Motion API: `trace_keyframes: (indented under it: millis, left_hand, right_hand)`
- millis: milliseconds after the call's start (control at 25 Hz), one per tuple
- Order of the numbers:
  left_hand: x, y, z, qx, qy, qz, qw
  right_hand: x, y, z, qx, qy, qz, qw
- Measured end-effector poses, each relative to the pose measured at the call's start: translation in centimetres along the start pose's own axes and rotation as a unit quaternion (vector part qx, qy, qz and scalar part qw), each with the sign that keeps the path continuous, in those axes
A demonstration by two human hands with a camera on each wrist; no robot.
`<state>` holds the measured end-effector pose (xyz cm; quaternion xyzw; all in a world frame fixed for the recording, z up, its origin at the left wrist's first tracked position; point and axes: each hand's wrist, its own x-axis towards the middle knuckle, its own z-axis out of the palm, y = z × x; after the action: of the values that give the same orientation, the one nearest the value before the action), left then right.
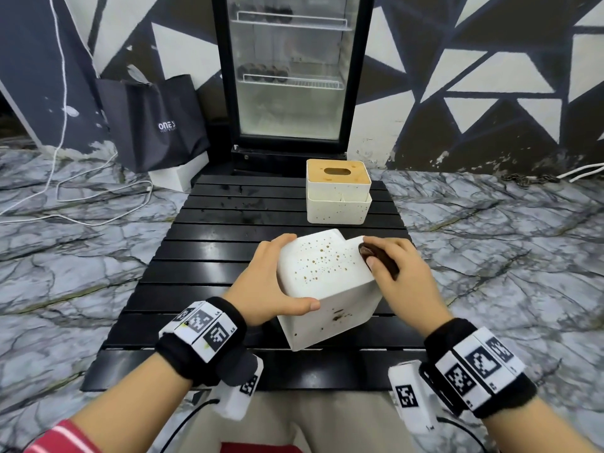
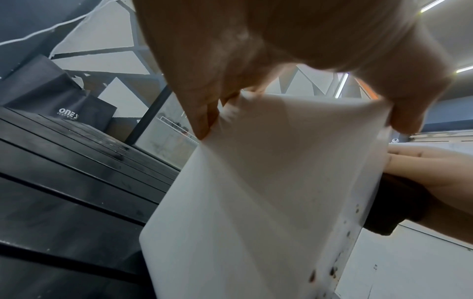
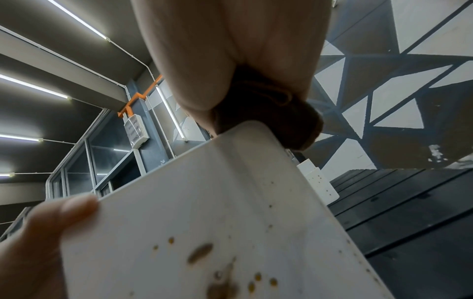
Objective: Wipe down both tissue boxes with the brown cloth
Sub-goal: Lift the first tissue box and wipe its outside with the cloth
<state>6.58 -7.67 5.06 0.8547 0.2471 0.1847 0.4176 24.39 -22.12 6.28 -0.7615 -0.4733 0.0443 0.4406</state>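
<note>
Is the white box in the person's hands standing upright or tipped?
Tipped. The near tissue box leans on one edge on the black table, gripped by the left hand.

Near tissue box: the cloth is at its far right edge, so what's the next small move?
Probably draw the brown cloth in the right hand toward the brown smudges low on the near tissue box, while the left hand grips it tilted.

looks like a cafe or small shop after hours; glass-door display fridge [image 1: 291, 70] against a geometric black-and-white mural wall [image 1: 490, 76]; low black slatted table [image 1: 228, 250] on marble-pattern floor [image 1: 506, 256]; branded shopping bag [image 1: 153, 122]; tube lights [image 3: 79, 22] overhead
</note>
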Motion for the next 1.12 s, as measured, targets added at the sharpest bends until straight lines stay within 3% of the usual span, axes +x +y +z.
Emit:
trace_keyframes:
  millis: [120, 200, 360, 480, 680, 920, 1120]
  left_hand:
    - [0.2, 0.0, -0.1, 0.000, -0.003, 0.001, 1.000]
    - [0.2, 0.1, -0.1, -0.001, -0.004, -0.003, 1.000]
    - [0.1, 0.1, 0.0, -0.005, -0.002, -0.001, 1.000]
    - [0.1, 0.1, 0.0, -0.015, -0.002, 0.001, 1.000]
    - [0.1, 0.0, 0.1, -0.019, 0.000, -0.004, 1.000]
    - [0.2, 0.0, 0.1, -0.015, -0.001, -0.010, 1.000]
    - [0.2, -0.1, 0.1, -0.021, -0.003, -0.010, 1.000]
  right_hand:
    - [1.4, -0.2, -0.2, 0.000, -0.021, 0.030, 0.999]
    - [2.3, -0.9, 0.4, -0.063, -0.028, 0.031, 0.997]
    - [1.0, -2.3, 2.1, -0.197, -0.011, -0.034, 0.980]
    - [-0.3, -1.6, 1.3, -0.172, -0.018, -0.065, 0.983]
    - [1.9, -1.7, 1.2, -0.167, -0.035, -0.019, 0.985]
    - [0.6, -0.7, 0.9, -0.151, -0.026, -0.075, 0.985]
    - [3.0, -0.4, 0.4, -0.044, -0.043, 0.009, 0.998]
